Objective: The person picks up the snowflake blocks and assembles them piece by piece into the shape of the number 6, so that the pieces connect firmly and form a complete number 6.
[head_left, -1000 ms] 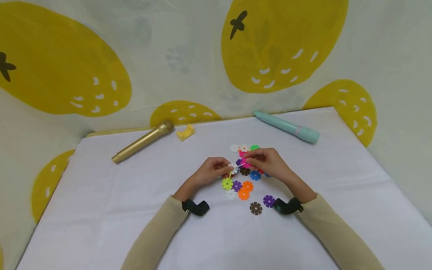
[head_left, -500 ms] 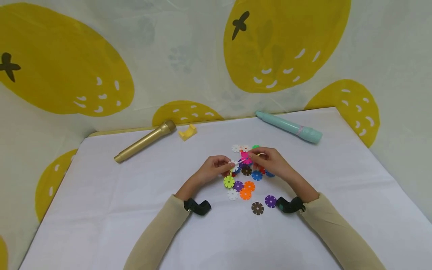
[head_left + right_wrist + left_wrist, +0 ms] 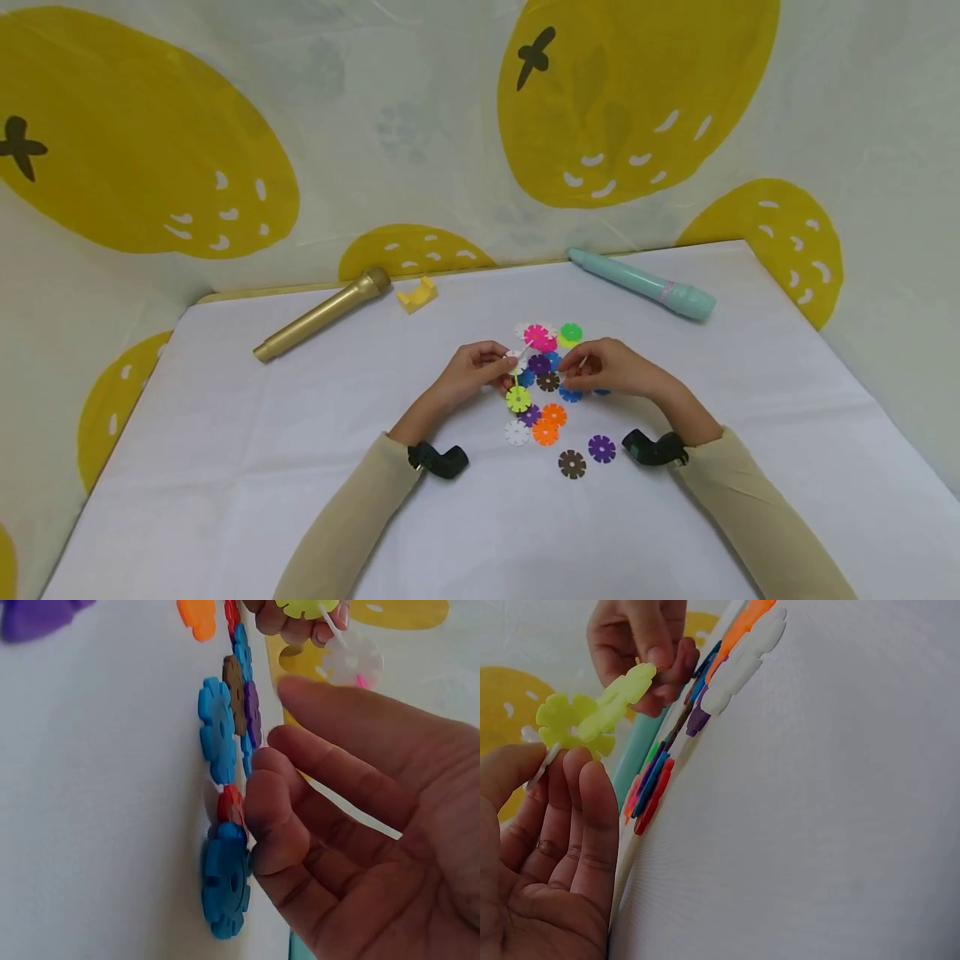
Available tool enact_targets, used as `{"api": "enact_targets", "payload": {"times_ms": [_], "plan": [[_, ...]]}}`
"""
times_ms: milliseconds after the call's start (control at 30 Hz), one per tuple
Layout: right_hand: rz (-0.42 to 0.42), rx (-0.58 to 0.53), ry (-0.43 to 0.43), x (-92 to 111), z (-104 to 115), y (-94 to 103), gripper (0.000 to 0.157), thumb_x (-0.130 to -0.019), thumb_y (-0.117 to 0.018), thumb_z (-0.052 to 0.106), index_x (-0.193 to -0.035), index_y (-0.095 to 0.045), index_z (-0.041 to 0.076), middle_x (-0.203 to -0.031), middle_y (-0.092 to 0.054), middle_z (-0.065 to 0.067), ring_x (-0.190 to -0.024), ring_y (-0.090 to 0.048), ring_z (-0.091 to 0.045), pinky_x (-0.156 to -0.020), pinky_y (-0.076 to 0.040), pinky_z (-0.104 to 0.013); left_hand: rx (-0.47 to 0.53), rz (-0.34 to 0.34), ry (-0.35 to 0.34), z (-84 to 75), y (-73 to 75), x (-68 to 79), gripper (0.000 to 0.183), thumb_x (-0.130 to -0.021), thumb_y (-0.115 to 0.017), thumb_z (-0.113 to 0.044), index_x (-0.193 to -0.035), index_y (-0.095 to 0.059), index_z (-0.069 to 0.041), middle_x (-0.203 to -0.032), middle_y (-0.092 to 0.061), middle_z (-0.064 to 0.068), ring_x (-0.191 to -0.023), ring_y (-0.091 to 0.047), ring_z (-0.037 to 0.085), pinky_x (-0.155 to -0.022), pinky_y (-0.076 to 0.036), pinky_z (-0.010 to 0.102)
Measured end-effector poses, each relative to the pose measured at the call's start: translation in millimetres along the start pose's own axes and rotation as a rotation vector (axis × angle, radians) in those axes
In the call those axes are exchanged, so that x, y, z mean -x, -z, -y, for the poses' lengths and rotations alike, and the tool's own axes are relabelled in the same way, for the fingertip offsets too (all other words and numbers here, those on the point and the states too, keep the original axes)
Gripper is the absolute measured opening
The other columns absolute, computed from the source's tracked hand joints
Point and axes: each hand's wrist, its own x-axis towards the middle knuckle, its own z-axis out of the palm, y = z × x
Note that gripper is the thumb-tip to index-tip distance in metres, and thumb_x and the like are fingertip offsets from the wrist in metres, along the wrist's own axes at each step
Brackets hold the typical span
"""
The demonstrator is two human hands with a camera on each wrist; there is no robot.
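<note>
My left hand [image 3: 472, 372] pinches a white notched disc [image 3: 541, 768] between thumb and fingers. Slotted onto it are yellow-green discs [image 3: 570, 724] and, in the head view, a pink disc [image 3: 536, 335] at the far end of this small chain. My right hand [image 3: 617, 367] hovers low over the loose discs with its fingers loosely bent. The right wrist view shows nothing between its thumb and fingertips. Close by its fingers lie blue discs [image 3: 217, 731], a red disc [image 3: 231, 804] and a brown disc [image 3: 233, 694] on the white cloth.
Orange discs [image 3: 546, 432], a white disc [image 3: 517, 432], a purple disc [image 3: 602, 448] and a brown disc [image 3: 572, 464] lie nearer me. A gold microphone [image 3: 322, 315], yellow stand [image 3: 417, 295] and mint microphone [image 3: 642, 283] are at the back of the table.
My right hand has let go of the pink disc and moved down and slightly right over the pile. The left hand keeps its pinch, and the chain has tilted more upright.
</note>
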Motion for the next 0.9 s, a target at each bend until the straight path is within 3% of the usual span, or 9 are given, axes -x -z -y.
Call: {"api": "enact_targets", "payload": {"times_ms": [200, 433, 733, 900], "plan": [[0.041, 0.043, 0.008, 2.6, -2.5, 1.4, 0.032, -0.080, -0.079, 0.008, -0.109, -0.069, 0.000, -0.086, -0.064, -0.005, -0.071, -0.051, -0.018, -0.062, -0.046, -0.022, 0.039, 0.004, 0.004, -1.1, -1.1, 0.4, 0.015, -0.098, -0.057, -0.008, -0.105, -0.058, 0.005, -0.078, -0.066, 0.002, -0.067, -0.063, 0.013, -0.068, -0.055, 0.026], [0.037, 0.058, -0.011, 1.0, -2.3, -0.3, 0.026, -0.079, -0.080, 0.008, -0.101, -0.067, 0.001, -0.080, -0.057, -0.005, -0.070, -0.049, -0.018, -0.061, -0.044, -0.023, 0.042, -0.003, 0.006, -0.7, -0.4, -0.1, 0.014, -0.098, -0.058, -0.008, -0.105, -0.057, 0.004, -0.079, -0.066, 0.002, -0.067, -0.064, 0.013, -0.067, -0.055, 0.026], [-0.051, 0.005, 0.037, -0.8, -7.0, -3.5, 0.020, -0.089, -0.071, 0.008, -0.104, -0.063, -0.002, -0.085, -0.060, -0.006, -0.073, -0.053, -0.018, -0.063, -0.048, -0.021, 0.030, 0.007, 0.008, -0.2, -0.8, 0.0, 0.015, -0.098, -0.058, -0.006, -0.106, -0.057, 0.006, -0.078, -0.067, 0.002, -0.067, -0.064, 0.013, -0.068, -0.056, 0.026], [-0.146, -0.059, 0.013, -1.5, -5.4, -2.4, 0.021, -0.091, -0.068, 0.009, -0.108, -0.063, -0.004, -0.088, -0.063, -0.010, -0.071, -0.059, -0.020, -0.065, -0.052, -0.023, 0.020, 0.003, 0.008, -0.5, -1.3, 0.2, 0.015, -0.098, -0.058, -0.006, -0.106, -0.057, 0.007, -0.078, -0.066, 0.002, -0.067, -0.064, 0.013, -0.068, -0.056, 0.025]]}}
